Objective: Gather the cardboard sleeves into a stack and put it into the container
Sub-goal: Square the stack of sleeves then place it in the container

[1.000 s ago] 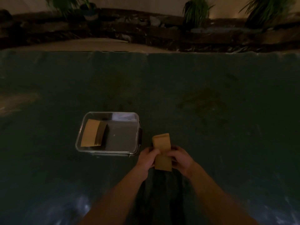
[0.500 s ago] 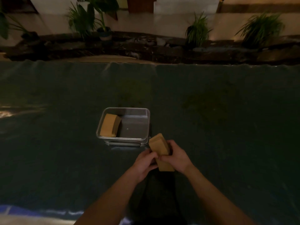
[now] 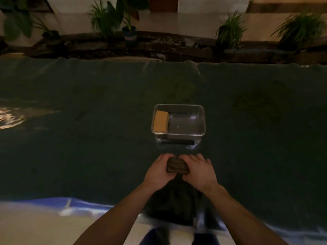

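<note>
A stack of brown cardboard sleeves (image 3: 177, 166) is squeezed between my two hands, its edges facing me. My left hand (image 3: 158, 172) grips its left side and my right hand (image 3: 199, 171) grips its right side. The stack stands on the dark green table cover, in front of a clear plastic container (image 3: 201, 121). Inside the container, another stack of cardboard sleeves (image 3: 160, 121) leans against the left wall.
The dark green cover (image 3: 88, 147) spans the whole table. Its near edge lies just below my forearms. Beyond the far edge runs a bed of rocks with potted plants (image 3: 130, 32). A bright reflection (image 3: 10, 117) shows at the far left.
The sleeve stack went from upright with its face showing to edge-on and low between both hands. The view shifted, so the container now sits straight ahead instead of to the left.
</note>
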Demonstrator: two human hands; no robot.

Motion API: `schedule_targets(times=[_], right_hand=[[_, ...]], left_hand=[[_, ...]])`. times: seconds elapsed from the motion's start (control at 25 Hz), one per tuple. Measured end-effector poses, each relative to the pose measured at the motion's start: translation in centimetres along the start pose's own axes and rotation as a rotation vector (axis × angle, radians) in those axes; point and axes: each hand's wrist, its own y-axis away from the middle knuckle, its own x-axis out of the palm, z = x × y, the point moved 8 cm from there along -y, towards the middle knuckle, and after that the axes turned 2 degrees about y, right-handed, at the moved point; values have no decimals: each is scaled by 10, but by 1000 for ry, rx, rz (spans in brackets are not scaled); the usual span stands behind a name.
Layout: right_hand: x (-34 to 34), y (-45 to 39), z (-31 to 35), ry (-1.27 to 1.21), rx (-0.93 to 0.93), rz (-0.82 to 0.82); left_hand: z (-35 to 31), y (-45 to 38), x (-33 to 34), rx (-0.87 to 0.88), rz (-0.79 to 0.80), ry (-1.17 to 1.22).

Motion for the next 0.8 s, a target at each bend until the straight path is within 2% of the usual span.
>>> schedule_targets(times=[0.16,0.32,0.52,0.8], right_hand=[[19,5,23,-138,76,-38],[33,1,13,-316,189,-23],[50,-28,5,-130,151,-36],[93,-49,-9,-77,151,-45]], left_hand=[[28,8,-21,47,19,-37],[39,0,-21,59,63,-57],[66,-31,-7,3,64,-106],[102,-41,19,25,-6,-117]])
